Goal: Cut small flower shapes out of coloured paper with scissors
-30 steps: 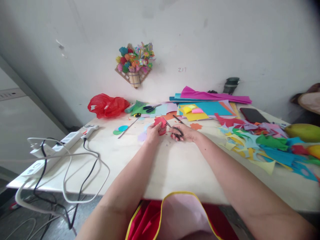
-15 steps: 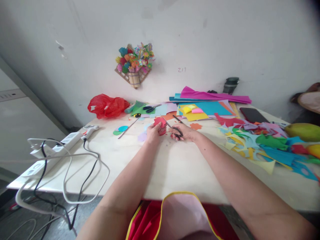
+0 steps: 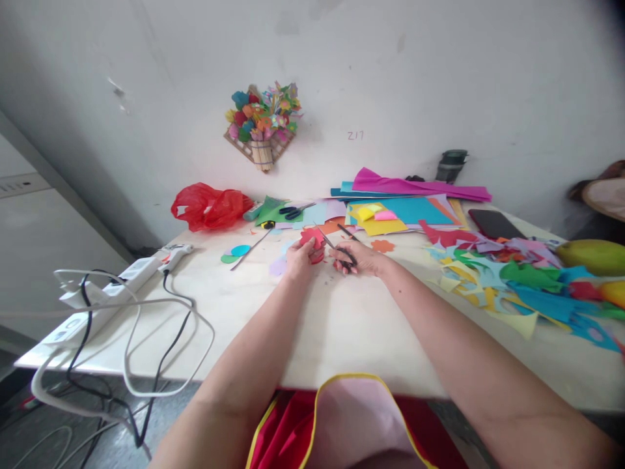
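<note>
I have one piece of red paper (image 3: 311, 238) with a scalloped edge pinched between the thumb and fingers of my left hand (image 3: 301, 255), and my right hand (image 3: 358, 256) is curled closed around the dark handles of one pair of scissors (image 3: 347, 258). Their blades point up and left towards the paper; I can't tell whether they touch it. My fingers hide part of the paper and most of the handles. Just beyond my right hand are one orange flower cutout (image 3: 382, 246) and one dark, thin tool (image 3: 347, 232), its lower end hidden by that hand. Left of my left hand, two paper discs, a blue disc (image 3: 240, 251) and a green disc (image 3: 228, 259), overlap beside one thin strip (image 3: 251, 249) on the desk (image 3: 234, 319). Well right of my right hand lies a heap of scraps (image 3: 532, 277), too tangled to count, near one phone (image 3: 495, 225). Farther ahead I see a second pair of scissors (image 3: 291, 212) on green paper (image 3: 271, 213), one red plastic bag (image 3: 211, 207) to their left, and one magenta sheet (image 3: 420, 186) to their right. One dark cup (image 3: 452, 167) stands behind that sheet, its base hidden.
</note>
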Demonstrator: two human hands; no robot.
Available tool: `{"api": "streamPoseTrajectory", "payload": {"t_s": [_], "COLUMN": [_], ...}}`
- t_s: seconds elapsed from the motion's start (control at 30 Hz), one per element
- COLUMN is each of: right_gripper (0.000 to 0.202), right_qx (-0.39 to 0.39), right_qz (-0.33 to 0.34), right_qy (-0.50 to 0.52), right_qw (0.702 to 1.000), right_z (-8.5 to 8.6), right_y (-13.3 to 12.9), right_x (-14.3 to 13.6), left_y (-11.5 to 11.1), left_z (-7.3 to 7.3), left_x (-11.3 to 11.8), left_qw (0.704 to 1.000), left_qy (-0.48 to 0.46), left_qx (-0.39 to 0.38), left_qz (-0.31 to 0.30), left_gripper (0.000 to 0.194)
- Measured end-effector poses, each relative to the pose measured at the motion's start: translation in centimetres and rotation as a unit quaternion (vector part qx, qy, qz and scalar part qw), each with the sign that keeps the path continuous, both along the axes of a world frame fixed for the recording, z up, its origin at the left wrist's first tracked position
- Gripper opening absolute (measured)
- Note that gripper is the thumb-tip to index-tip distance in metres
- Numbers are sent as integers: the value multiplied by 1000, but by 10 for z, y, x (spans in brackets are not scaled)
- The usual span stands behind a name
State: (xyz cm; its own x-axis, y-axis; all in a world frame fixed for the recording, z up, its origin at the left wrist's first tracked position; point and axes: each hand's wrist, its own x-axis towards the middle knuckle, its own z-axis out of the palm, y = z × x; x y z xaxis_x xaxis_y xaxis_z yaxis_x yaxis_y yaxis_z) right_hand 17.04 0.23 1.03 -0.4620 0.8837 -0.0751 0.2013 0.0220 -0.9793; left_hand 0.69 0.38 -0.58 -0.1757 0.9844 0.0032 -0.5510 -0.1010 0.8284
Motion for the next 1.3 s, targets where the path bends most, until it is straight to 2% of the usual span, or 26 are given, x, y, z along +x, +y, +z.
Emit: {"api": "streamPoseTrajectory", "payload": {"t_s": [0.8,1.1,1.3], "right_gripper": [24,24,20], "right_qx": [10,-4,-3], "right_qz": [-26,-28,-28], "right_qy": [-4,-17,-27], "right_qw": [1000,999,999], "right_z": [9,14,14], "right_y": [-7,-10,-10], "right_x": [-4,-5,-4], "left_y": [-2,0,-1], "left_z": [1,-1,0], "left_x": [2,-1,-1], "left_qw": [1000,1000,1000], "left_qy": [-11,1,1], "left_qx": [10,17,4], "left_qz": [13,6,7], "left_gripper": [15,25,19]}}
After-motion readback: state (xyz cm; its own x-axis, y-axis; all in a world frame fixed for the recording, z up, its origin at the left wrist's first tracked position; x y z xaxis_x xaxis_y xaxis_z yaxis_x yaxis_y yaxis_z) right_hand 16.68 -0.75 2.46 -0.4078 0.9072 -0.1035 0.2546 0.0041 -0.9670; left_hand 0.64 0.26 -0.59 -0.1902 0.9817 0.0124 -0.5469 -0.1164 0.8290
